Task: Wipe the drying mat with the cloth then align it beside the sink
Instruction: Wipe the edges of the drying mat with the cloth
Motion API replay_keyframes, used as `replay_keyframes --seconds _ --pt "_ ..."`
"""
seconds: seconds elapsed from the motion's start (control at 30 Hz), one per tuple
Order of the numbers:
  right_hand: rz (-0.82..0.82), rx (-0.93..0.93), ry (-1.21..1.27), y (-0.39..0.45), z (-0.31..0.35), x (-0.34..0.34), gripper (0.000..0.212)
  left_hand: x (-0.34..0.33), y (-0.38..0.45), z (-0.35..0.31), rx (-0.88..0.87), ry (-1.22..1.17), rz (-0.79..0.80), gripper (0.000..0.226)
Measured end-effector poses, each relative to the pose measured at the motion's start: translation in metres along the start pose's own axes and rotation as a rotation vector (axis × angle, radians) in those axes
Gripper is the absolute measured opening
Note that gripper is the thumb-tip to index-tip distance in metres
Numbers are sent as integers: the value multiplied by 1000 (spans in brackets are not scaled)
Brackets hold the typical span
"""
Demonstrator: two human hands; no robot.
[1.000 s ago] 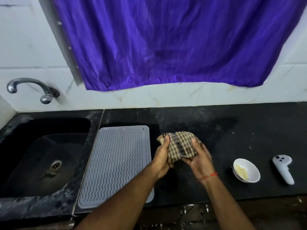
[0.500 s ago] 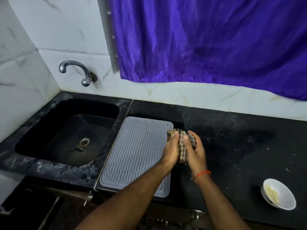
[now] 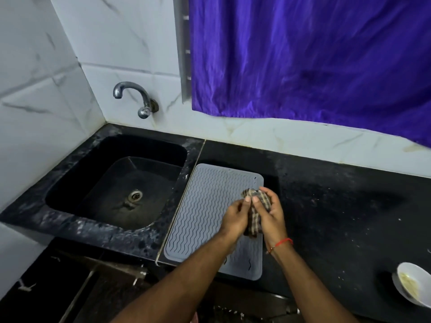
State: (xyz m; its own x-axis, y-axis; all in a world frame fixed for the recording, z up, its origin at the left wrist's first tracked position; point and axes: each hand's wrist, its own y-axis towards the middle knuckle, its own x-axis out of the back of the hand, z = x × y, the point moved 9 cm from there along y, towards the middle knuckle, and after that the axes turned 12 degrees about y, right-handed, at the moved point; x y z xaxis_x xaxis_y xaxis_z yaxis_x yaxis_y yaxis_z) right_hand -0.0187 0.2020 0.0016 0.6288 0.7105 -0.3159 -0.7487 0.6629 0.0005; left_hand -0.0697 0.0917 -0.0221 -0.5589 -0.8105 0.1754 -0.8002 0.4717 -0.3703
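A grey ribbed drying mat point(image 3: 203, 213) lies flat on the black counter, its left edge along the seam next to the black sink point(image 3: 116, 183). A brown checked cloth point(image 3: 257, 210) is bunched up between both my hands, held just above the mat's right edge. My left hand point(image 3: 235, 217) grips the cloth from the left, thumb on top. My right hand point(image 3: 271, 213), with a red thread at the wrist, wraps it from the right. Part of the cloth hangs down between my palms.
A chrome tap point(image 3: 137, 99) juts from the tiled wall above the sink. A purple curtain point(image 3: 314, 61) hangs over the back wall. A white bowl point(image 3: 412, 284) with pale food stands at the counter's right front. The black counter point(image 3: 338, 217) is dusty.
The view has swung left and down, bringing the sink to the middle. My hands have squeezed the spread cloth into a tight bundle and shifted it over the mat's right edge.
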Motion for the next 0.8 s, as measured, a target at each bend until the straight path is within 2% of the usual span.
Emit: replay_keyframes --seconds 0.1,0.23,0.33,0.43,0.5,0.6,0.67,0.73,0.8 --pt "21 -81 70 -3 -8 -19 30 14 5 3 63 -228 6 31" --pt "83 -176 99 -9 -15 -47 31 41 12 6 68 -314 45 27" --pt "150 -337 226 -18 -22 -67 33 58 14 6 49 -288 95 28" --pt "222 -399 202 -23 -25 -80 40 79 16 10 12 -243 154 27" --pt "205 -434 173 -25 -32 -87 44 97 19 14 -23 -189 168 23" --pt "93 -482 143 -29 -53 -90 43 132 28 38 -17 23 20 33" --pt "-9 -464 92 -27 -65 -85 44 162 30 61 0 188 -110 31" --pt "-45 -438 -9 -23 -74 -86 45 187 24 91 8 501 -184 24" --pt "0 -424 -83 -22 -84 -95 41 202 9 124 22 813 -220 31"
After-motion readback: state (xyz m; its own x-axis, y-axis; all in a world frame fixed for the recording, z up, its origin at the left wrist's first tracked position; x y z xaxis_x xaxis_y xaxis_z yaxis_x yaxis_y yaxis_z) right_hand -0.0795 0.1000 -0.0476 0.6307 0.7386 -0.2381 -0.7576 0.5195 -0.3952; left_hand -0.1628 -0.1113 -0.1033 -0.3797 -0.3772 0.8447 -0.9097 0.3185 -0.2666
